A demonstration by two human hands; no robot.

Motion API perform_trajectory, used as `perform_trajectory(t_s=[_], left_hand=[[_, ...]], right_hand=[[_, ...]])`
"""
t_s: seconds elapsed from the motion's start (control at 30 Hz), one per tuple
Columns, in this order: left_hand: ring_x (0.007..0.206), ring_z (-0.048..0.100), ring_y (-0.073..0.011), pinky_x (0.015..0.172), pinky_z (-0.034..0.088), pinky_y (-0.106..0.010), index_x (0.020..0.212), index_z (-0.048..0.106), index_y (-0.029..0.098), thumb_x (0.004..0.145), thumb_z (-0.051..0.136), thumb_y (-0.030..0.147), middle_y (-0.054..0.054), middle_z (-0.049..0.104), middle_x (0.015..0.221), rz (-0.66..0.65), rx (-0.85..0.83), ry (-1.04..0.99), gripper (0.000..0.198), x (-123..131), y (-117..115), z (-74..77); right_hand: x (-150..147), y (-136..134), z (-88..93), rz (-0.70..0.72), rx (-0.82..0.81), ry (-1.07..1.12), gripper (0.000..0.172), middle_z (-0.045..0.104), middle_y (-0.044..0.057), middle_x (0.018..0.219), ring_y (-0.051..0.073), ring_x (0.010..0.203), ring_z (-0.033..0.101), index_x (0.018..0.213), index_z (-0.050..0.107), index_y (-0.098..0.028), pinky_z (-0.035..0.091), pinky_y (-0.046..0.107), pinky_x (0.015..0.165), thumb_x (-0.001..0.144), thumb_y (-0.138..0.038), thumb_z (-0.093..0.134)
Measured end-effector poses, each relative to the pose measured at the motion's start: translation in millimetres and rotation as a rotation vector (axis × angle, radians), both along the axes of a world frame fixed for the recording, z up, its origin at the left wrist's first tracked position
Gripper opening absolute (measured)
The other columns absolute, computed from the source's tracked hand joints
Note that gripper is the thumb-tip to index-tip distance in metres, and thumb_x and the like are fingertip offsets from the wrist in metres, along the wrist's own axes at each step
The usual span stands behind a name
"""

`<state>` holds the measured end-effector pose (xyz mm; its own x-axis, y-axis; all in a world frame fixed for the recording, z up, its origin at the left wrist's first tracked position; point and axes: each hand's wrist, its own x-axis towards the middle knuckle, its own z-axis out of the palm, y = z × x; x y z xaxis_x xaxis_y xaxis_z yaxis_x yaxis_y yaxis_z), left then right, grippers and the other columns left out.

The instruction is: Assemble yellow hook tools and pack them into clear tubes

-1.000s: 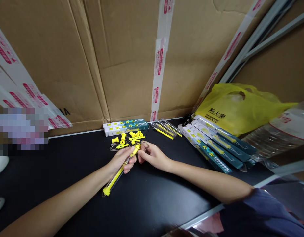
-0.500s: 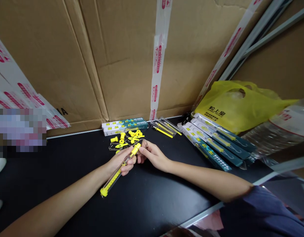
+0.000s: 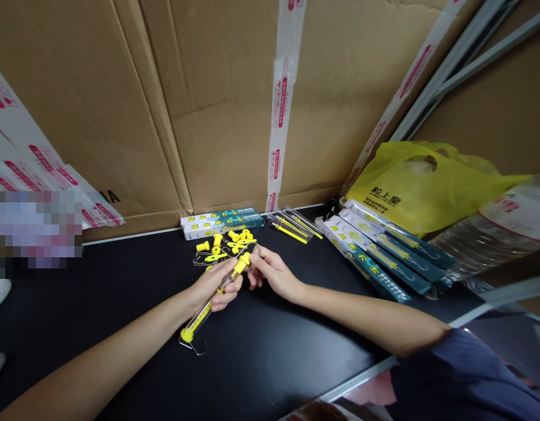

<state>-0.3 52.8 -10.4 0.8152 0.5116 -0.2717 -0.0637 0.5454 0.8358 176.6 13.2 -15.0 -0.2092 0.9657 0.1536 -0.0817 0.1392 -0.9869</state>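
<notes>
My left hand is closed round a clear tube with yellow ends, held slanting over the black table; a thin wire hook sticks out of its lower yellow end. My right hand pinches the tube's upper yellow cap, with a small metal ring by its fingertips. Just beyond both hands lies a heap of several small yellow plastic parts and bent wires.
A green-and-white packet lies against the cardboard wall. Finished clear tubes lie right of it. Several packaged ones fan out at right beside a yellow plastic bag and a clear bag.
The wire hook has come out of the tube's lower end. My right hand has stayed pinched at the top cap, and the view has shifted slightly.
</notes>
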Motion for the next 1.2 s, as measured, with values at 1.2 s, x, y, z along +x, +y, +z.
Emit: perform_trajectory(t_s=[1.2], left_hand=[[0.025, 0.035, -0.0022, 0.023, 0.030, -0.011, 0.079, 0.047, 0.018, 0.087, 0.050, 0.055, 0.009, 0.047, 0.051, 0.114, 0.348, 0.214, 0.037, 5, -7, 18.1]], right_hand=[[-8, -9, 2.5, 0.017, -0.123, 0.132, 0.027, 0.060, -0.005, 0.068, 0.009, 0.060, 0.061, 0.082, 0.036, -0.022, 0.054, 0.026, 0.063, 0.091, -0.044, 0.049]])
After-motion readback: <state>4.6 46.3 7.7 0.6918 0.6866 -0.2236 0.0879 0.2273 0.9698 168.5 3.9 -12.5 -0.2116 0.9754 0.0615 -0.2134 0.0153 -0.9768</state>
